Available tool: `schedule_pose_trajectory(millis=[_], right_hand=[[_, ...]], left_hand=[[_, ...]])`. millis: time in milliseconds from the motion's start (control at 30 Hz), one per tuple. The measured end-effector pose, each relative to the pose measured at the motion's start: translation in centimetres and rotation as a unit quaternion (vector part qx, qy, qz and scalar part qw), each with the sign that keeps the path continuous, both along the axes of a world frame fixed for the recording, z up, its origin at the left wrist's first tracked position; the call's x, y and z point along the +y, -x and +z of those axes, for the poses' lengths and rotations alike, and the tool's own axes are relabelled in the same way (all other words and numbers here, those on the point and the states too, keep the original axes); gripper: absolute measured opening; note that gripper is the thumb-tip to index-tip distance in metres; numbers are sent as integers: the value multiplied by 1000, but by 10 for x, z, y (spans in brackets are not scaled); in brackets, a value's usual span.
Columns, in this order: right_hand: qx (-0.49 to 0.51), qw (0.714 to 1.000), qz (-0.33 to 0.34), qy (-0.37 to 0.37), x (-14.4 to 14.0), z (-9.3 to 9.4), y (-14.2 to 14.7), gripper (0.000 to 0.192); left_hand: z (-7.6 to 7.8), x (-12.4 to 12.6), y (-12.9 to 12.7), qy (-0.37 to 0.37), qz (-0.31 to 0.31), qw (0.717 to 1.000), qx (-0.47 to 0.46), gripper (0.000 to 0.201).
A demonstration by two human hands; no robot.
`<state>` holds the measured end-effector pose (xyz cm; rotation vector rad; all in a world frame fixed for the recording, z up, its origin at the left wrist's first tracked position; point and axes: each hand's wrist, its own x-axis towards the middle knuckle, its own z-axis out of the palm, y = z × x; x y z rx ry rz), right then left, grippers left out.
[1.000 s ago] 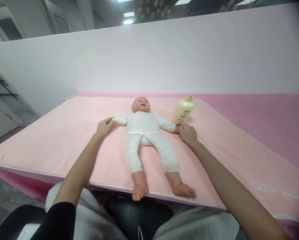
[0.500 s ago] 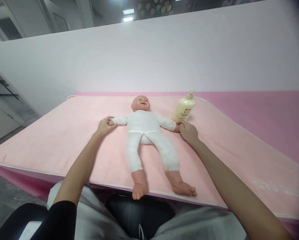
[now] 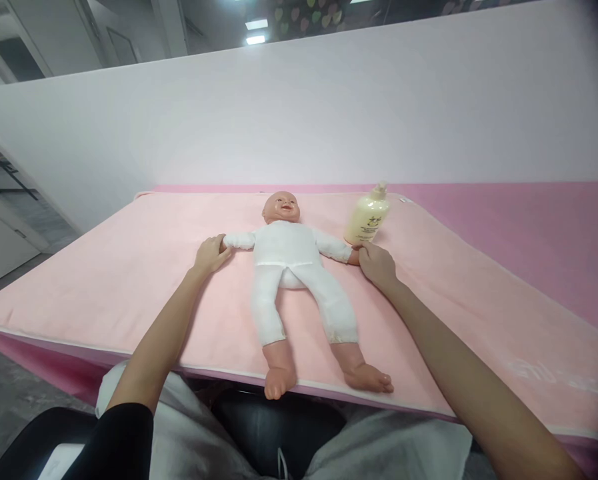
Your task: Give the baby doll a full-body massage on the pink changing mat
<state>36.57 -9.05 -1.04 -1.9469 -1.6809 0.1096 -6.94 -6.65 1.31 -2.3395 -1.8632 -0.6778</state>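
Note:
A baby doll [image 3: 287, 250] with a white cloth body lies on its back on a pink towel [image 3: 129, 280], head at the far side and feet at the near edge. Both its arms are stretched out sideways. My left hand [image 3: 211, 254] is closed around the doll's hand on the left, which is mostly covered by my fingers. On the other side, my right hand [image 3: 377, 263] grips the doll's other hand, its wrist showing beside my fingertips. Just behind my right hand stands a pale yellow pump bottle [image 3: 367, 217], tilted slightly in view.
A white partition wall [image 3: 299, 120] rises behind the table. Darker pink table cover [image 3: 529, 233] shows to the right of the towel. Below the near edge are my legs and a black chair seat [image 3: 273, 427].
My left fingers have shifted over the doll's hand, covering more of it than before. My right hand, the doll's body and the bottle look nearly unchanged.

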Motion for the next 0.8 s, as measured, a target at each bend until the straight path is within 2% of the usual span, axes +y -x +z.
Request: schedule_pose_trajectory(millis=[200, 433, 800], right_hand=[[2, 1000, 3, -14, 2, -4, -2, 44], [-7, 1000, 0, -7, 1, -2, -1, 45], [-3, 1000, 2, -12, 2, -3, -1, 43]], left_hand=[[3, -5, -6, 33, 22, 999, -25, 57], [3, -3, -6, 52, 44, 997, -31, 56], [1, -3, 2, 30, -11, 995, -89, 53]])
